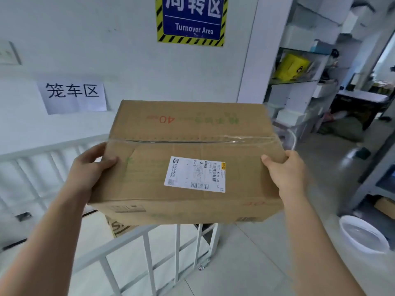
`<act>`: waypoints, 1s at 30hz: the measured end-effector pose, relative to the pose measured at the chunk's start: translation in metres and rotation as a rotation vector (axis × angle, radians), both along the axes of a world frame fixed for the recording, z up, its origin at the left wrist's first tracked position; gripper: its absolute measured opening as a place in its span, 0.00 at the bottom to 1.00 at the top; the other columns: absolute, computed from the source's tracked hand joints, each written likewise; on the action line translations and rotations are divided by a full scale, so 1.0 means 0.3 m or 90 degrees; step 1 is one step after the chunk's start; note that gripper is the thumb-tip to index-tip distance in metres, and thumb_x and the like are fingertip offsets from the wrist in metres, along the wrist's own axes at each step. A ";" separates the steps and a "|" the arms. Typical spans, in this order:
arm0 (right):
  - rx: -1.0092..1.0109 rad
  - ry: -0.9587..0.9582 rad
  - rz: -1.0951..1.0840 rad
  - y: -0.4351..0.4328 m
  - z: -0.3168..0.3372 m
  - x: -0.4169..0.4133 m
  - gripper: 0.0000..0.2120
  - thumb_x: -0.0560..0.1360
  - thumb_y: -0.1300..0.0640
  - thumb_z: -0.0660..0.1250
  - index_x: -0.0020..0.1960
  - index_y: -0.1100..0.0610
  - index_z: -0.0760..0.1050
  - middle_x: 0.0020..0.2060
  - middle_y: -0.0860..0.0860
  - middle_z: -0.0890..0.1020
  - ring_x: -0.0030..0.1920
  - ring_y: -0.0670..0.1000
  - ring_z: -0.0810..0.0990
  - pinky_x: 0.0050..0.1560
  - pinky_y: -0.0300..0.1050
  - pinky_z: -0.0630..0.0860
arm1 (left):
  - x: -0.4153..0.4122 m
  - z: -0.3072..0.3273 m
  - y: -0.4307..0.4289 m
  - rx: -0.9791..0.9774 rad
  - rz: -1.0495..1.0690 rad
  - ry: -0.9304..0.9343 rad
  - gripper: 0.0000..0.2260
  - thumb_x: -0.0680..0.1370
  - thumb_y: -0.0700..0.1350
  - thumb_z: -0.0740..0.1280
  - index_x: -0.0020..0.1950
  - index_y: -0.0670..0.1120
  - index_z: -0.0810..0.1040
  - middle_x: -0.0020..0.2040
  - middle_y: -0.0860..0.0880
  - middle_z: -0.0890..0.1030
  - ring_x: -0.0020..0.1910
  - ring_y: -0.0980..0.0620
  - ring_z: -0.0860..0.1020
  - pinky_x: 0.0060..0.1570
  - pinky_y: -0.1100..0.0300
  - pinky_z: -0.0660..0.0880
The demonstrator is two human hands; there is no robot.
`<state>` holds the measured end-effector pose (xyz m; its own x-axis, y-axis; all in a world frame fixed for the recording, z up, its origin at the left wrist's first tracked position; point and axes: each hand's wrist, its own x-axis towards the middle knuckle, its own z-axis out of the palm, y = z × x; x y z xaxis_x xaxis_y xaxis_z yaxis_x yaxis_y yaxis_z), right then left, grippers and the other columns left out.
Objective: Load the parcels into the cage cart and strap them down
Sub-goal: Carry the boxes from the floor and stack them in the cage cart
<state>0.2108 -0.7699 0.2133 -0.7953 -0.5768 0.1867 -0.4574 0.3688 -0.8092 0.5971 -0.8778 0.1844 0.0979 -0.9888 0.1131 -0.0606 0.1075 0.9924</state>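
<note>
the person's left hand (89, 167) grips the near left corner of the parcel (188, 146), thumb on top and fingers hidden round its side; the right hand (286, 174) clasps the parcel's near right corner the same way. the parcel, a taped cardboard box with a shipping label (194, 174) on top, is held in the air, not yet loaded. just below the parcel runs the white top rail of the cage cart (147, 237), and under the parcel's left end another box (117, 228) shows inside the cart. right of the parcel and lower, a white basin (363, 236) sits on the floor. beyond the parcel hang a paper notice (72, 97) and a blue sign (191, 20). the likely risk: both grips sit only on the near corners, so the far end could dip and the parcel slip, or its underside could catch the rail going down. landing askew on the other box would make strapping awkward.
</note>
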 end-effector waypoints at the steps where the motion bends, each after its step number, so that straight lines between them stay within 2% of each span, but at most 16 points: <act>1: -0.002 0.003 0.020 -0.049 0.004 0.013 0.22 0.71 0.43 0.71 0.58 0.55 0.74 0.56 0.53 0.79 0.55 0.59 0.78 0.52 0.52 0.74 | 0.030 -0.005 -0.018 -0.002 0.018 -0.010 0.21 0.74 0.37 0.70 0.66 0.50 0.77 0.61 0.52 0.80 0.55 0.51 0.79 0.56 0.55 0.74; 4: 0.005 0.015 0.079 -0.187 0.014 0.065 0.25 0.71 0.43 0.70 0.61 0.56 0.73 0.57 0.53 0.79 0.55 0.59 0.78 0.51 0.51 0.74 | 0.115 -0.016 -0.057 -0.004 0.072 -0.031 0.21 0.72 0.39 0.71 0.64 0.52 0.78 0.60 0.54 0.81 0.58 0.51 0.78 0.62 0.51 0.73; 7: 0.004 0.017 0.131 -0.313 0.012 0.134 0.25 0.72 0.43 0.70 0.62 0.56 0.72 0.57 0.52 0.78 0.55 0.58 0.77 0.51 0.51 0.75 | 0.197 -0.028 -0.091 0.008 0.124 -0.028 0.21 0.73 0.38 0.71 0.65 0.51 0.78 0.60 0.53 0.80 0.58 0.51 0.78 0.63 0.51 0.72; 13: 0.033 0.018 0.208 -0.553 -0.038 0.297 0.24 0.72 0.43 0.70 0.60 0.57 0.71 0.56 0.53 0.78 0.54 0.59 0.78 0.52 0.54 0.77 | 0.370 -0.078 -0.190 0.024 0.206 -0.002 0.21 0.74 0.37 0.71 0.65 0.51 0.77 0.58 0.52 0.79 0.56 0.50 0.77 0.58 0.55 0.72; 22: 0.109 -0.008 0.230 -0.846 -0.195 0.515 0.24 0.72 0.43 0.70 0.61 0.58 0.71 0.56 0.54 0.77 0.55 0.59 0.77 0.54 0.58 0.77 | 0.583 -0.236 -0.404 0.095 0.235 -0.005 0.22 0.73 0.39 0.72 0.67 0.50 0.76 0.61 0.50 0.79 0.57 0.47 0.78 0.61 0.48 0.74; 27: 0.155 -0.024 0.237 -0.961 -0.317 0.545 0.24 0.71 0.43 0.70 0.60 0.57 0.72 0.57 0.54 0.79 0.54 0.60 0.78 0.54 0.56 0.77 | 0.598 -0.347 -0.488 0.155 0.235 0.011 0.20 0.75 0.44 0.71 0.67 0.48 0.76 0.61 0.48 0.79 0.56 0.47 0.79 0.57 0.53 0.74; 30: 0.193 -0.015 0.244 -1.031 -0.390 0.535 0.24 0.73 0.45 0.70 0.63 0.58 0.71 0.58 0.54 0.78 0.56 0.60 0.78 0.53 0.52 0.75 | 0.570 -0.417 -0.529 0.189 0.256 -0.004 0.19 0.76 0.44 0.70 0.67 0.46 0.76 0.61 0.49 0.79 0.58 0.47 0.77 0.62 0.52 0.72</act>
<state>0.3712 -1.0793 0.0964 -0.5172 -0.8544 -0.0505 -0.5887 0.3980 -0.7036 0.7682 -1.0366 0.0593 0.4777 -0.8627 -0.1659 -0.0455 -0.2129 0.9760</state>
